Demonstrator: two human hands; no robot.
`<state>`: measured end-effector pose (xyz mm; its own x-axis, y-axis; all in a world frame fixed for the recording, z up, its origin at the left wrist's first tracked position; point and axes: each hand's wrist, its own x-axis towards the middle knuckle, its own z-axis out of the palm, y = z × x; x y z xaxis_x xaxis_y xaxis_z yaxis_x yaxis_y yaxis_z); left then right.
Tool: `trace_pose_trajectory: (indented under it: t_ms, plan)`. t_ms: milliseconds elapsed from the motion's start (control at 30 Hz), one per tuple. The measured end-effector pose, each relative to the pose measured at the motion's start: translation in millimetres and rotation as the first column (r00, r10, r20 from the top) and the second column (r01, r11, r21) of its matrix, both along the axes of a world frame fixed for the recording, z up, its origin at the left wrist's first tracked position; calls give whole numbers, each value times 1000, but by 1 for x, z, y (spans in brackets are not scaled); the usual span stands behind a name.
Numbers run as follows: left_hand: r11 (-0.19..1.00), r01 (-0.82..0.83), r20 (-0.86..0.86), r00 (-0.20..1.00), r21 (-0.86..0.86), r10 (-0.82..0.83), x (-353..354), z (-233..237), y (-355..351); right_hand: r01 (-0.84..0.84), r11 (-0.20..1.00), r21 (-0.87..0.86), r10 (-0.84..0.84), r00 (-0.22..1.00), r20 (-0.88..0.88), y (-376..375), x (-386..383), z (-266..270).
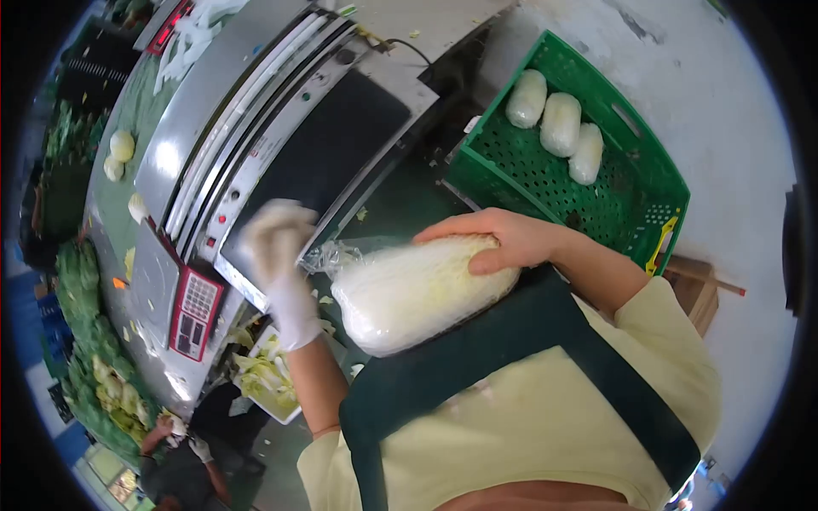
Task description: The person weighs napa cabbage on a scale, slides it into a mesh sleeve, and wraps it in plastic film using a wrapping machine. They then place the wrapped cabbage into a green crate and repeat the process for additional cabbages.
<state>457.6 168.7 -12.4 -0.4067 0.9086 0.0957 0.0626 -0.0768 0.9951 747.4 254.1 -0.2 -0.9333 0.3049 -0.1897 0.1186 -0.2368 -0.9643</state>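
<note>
Head camera view: the wrapped cabbage (422,294) lies between the person and the steel machine (341,136), close to the machine's near side and against the person's apron (460,358). That contact probably gives the long, smooth head a backing, so one hand can steady it. The right hand (515,238), bare, grips its upper side; the fingers reach over the top and the thumb presses the side nearer the body, a spread that likely keeps the slick film from sliding. The left hand (277,243), in a pale glove, is raised over the near edge of the machine, beside the bunched loose film (332,255) at the cabbage's end. Motion blurs its fingers, so whether they are open, closed or pinching the film cannot be told.

To the right of the machine, a green crate (498,183) holds three wrapped heads (561,124) grouped towards one end, its open top within reach of the right arm. A red-edged scale (198,311) sits by the machine's lower left end, keypad uncovered; below that end, a white container (285,409) keeps leaf trimmings (264,375) together, away from the wrapped heads.
</note>
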Motion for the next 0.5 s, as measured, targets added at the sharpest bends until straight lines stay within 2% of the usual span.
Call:
trace_pose_trajectory:
  t_ms: [33,67,100,133,167,200,233,267,300,333,400,433,467,500]
  plan:
    - [967,-170,-216,954,191,210,7,23,13,17,1000,-5,-17,1000,0,5,6,-3]
    - [868,-272,-353,831,416,429,18,52,29,45,999,-2,-45,999,9,11,15,-4]
    - [952,121,-553,831,280,57,30,80,30,53,998,21,-53,999,-4,13,23,-2]
    - [866,492,-681,665,90,-307,44,100,33,71,996,50,-71,997,-6,18,31,2]
    - [744,642,-647,490,-186,-585,71,105,52,98,992,78,-98,995,-4,22,46,6]
    - [618,695,-431,462,-367,-775,79,83,57,190,982,12,-189,982,-17,22,66,7]
    - [616,723,-70,629,-314,-774,94,69,58,276,959,-60,-279,960,-37,17,82,3]
    - [724,656,186,755,-214,-629,110,40,46,353,927,-129,-364,929,-67,13,96,-6]
    - [768,608,189,793,-199,-579,123,23,45,454,859,-235,-488,866,-110,5,112,-29]
    - [801,596,241,785,-47,-570,143,11,50,548,755,-359,-621,773,-126,-5,118,-44]
    - [892,379,498,839,-248,-218,180,0,60,628,520,-579,-812,573,-108,-17,131,-59]
    - [847,422,522,826,-322,-213,190,-7,76,589,444,-675,-851,513,-112,-19,135,-58]
    - [796,462,543,814,-392,-205,201,-15,91,635,314,-706,-918,393,-54,-15,141,-62]
    - [804,533,498,789,-265,-359,215,-28,98,664,182,-725,-963,269,4,-9,148,-71]
